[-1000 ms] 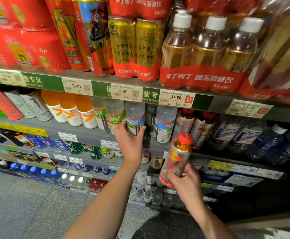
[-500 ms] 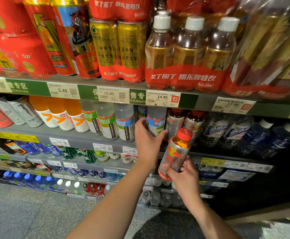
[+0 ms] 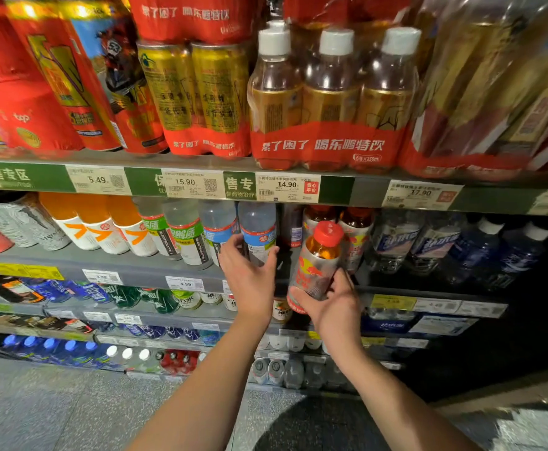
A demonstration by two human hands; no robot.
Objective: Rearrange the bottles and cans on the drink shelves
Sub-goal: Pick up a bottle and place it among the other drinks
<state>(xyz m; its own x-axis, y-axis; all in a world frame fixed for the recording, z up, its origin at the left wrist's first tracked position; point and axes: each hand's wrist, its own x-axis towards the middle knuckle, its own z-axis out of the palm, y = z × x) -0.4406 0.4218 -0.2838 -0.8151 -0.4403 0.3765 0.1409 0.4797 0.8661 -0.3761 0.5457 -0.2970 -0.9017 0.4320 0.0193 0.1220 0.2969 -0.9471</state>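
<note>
head cam, mid frame: my right hand (image 3: 333, 307) is wrapped round the red-capped bottle (image 3: 316, 268), held just in front of the second shelf (image 3: 129, 266), not shelved yet. my left hand (image 3: 250, 278) is curled round a blue-label bottle (image 3: 258, 232) on that shelf, right beside the gap. i'd say i'm partway: rows to the left look lined up, this one needs its slot.

A single head-worn wide-angle camera looks forward and slightly down at the drink shelves (image 3: 175, 185) from close range, both forearms reaching in from the bottom edge, with the floor (image 3: 54, 402) at lower left.
</note>
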